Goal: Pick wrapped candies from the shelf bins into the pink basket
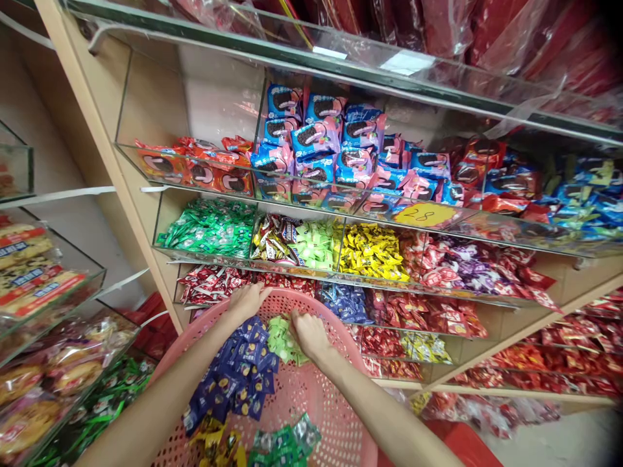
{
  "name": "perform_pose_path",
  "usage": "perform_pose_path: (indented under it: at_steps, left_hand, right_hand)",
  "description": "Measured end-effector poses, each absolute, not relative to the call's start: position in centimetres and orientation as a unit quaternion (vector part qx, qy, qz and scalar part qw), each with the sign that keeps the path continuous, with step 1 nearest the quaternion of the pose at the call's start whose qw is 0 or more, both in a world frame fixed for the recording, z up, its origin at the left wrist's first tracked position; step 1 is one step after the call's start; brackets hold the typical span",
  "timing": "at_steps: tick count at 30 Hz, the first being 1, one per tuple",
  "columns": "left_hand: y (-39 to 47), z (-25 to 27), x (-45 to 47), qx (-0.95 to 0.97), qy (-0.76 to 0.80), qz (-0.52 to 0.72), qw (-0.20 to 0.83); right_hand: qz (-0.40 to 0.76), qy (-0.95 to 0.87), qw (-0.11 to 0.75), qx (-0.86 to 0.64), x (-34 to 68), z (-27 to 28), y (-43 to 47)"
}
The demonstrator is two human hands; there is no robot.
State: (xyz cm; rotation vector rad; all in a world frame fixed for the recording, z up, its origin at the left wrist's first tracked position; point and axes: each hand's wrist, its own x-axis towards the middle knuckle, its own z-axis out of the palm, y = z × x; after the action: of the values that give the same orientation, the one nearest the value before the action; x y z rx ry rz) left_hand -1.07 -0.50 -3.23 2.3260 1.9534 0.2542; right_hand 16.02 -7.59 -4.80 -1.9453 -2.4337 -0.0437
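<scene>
A pink perforated plastic basket (335, 402) is in front of me, below the shelves. My left hand (246, 301) is closed over its far rim; most of the fingers are hidden. Inside the basket my right hand (311, 333) is curled, with its fingertips at a small heap of light green wrapped candies (282, 338) and pressed onto some of them. Beside that heap lies a larger pile of dark blue candy packets (243, 366). Yellow packets (221, 447) and green packets (287, 444) are at the near side of the basket.
Glass-fronted shelf bins hold green candies (209, 227), light green candies (316, 243), yellow candies (372, 250) and blue cookie packs (316, 136). A yellow price tag (423, 215) reads 28. Wrapped pastries (34, 272) sit on the left shelf. A wooden upright (104, 162) separates the units.
</scene>
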Motion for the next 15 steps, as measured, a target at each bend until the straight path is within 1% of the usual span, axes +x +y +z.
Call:
perform_pose_path:
  at_steps: [5, 15]
  left_hand:
    - [-0.39, -3.18, -1.13, 0.766, 0.635, 0.090, 0.038]
    - [-0.38, -2.94, -0.74, 0.768, 0.635, 0.080, 0.038]
  right_hand:
    - [-0.026, -0.816, 0.006, -0.577, 16.07, -4.89, -7.81]
    - [-0.057, -0.842, -0.048, -0.535, 16.34, -5.34, -8.00]
